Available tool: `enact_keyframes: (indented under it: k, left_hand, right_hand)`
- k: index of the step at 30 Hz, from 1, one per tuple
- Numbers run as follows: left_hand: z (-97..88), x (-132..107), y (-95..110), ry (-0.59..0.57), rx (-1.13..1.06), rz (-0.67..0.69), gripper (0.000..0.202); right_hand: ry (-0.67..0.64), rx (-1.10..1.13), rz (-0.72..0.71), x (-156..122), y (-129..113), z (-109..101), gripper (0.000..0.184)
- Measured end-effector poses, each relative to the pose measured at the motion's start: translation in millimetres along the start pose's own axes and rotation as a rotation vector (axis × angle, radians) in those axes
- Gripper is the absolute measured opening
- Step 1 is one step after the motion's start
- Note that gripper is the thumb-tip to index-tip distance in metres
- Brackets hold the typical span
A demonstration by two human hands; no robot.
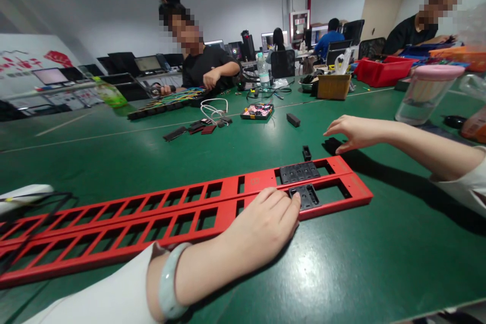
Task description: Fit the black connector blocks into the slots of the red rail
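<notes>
Two long red slotted frames lie side by side across the green table. My left hand rests over the nearer frame, its fingers curled down together at a black socket module set in a slot; the thumb is hidden. Several joined black modules fill part of a slot in the farther frame. Beyond that frame stands a small loose black module. My right hand hovers above the table to the right, thumb and fingers apart. Under it is a dark shape, a black part or shadow, I cannot tell which.
Farther back are a black block, a small tray of parts, white cables and dark pieces. A lidded cup stands right, near a red bin. Across the table a co-worker handles wires.
</notes>
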State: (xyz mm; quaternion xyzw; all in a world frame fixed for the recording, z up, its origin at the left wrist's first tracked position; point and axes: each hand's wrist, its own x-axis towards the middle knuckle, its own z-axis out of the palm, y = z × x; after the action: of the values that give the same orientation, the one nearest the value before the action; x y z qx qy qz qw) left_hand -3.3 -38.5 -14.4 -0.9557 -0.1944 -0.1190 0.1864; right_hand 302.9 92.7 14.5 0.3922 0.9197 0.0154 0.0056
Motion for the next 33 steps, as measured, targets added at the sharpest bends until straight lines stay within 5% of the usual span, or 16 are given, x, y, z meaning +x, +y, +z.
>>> enact_keyframes:
  k: [11, 17, 24, 33]
  left_hand:
    - [-0.5, 0.8, 0.2, 0.025, -0.025, -0.02, 0.027]
    - [-6.0, 2.9, 0.9, 0.054, -0.084, -0.089, 0.026]
    - [-5.9, 1.4, 0.5, 0.035, -0.111, -0.091, 0.027]
    - [-6.1, 0.1, 0.2, 0.022, -0.129, -0.078, 0.034]
  right_hand:
    - [0.014, 0.137, 0.078, 4.5, -2.5, 5.6, 0.043]
    - [0.23, 0.332, 0.153, -1.4, -44.1, -17.1, 0.044]
    - [0.033, 0.724, 0.078, -11.5, -111.8, -20.3, 0.043]
    - [-0.027, 0.677, -0.011, -10.1, -106.7, -4.8, 0.041]
